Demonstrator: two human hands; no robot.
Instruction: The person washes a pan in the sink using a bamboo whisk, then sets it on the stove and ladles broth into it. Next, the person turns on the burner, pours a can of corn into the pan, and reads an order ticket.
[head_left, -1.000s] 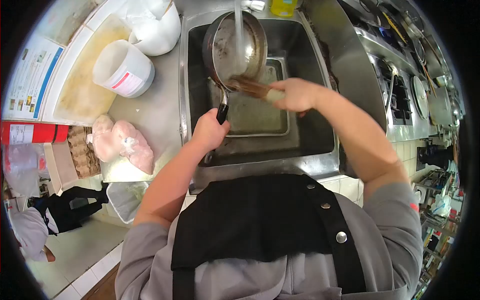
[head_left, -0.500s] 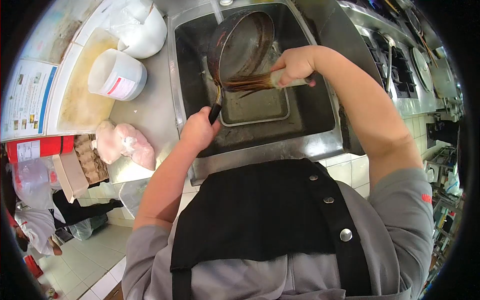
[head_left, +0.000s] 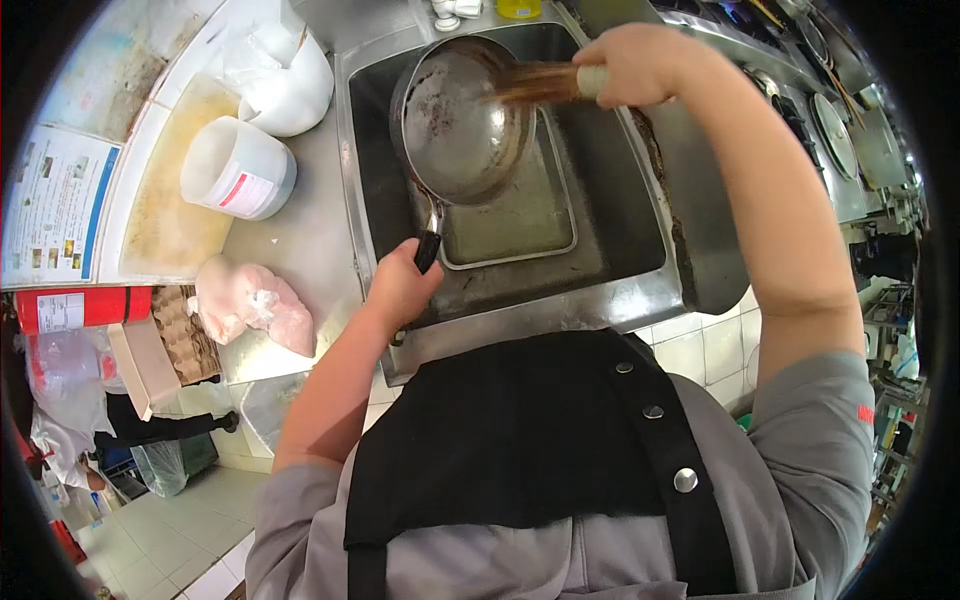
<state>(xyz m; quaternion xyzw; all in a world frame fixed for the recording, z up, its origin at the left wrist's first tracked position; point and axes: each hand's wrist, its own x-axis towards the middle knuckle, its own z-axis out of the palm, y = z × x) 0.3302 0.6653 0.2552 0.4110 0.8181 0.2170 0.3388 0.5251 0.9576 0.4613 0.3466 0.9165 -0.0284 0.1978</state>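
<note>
A round metal pan [head_left: 455, 140] with dark stains is tilted over the sink [head_left: 610, 240], its inside facing up. My left hand [head_left: 402, 285] is closed around its black handle, at the sink's front left. My right hand [head_left: 640, 65] grips the pale handle of a bristle brush [head_left: 545, 82] above the back right of the sink. The blurred brown bristles reach over the pan's right rim; whether they touch it I cannot tell. Below the pan, a rectangular tray [head_left: 510, 235] lies on the sink's bottom.
Left of the sink stand a white tub [head_left: 240, 168] and a larger white container [head_left: 290, 85]. Bagged pinkish meat [head_left: 255, 305] lies on the counter's front. A stove [head_left: 790, 110] is at the right. Another person [head_left: 150, 425] is at the lower left.
My right hand and the brush have moved up and back, away from the pan's handle end. The pan has turned to show more of its inside. Running water seen earlier over the pan no longer shows.
</note>
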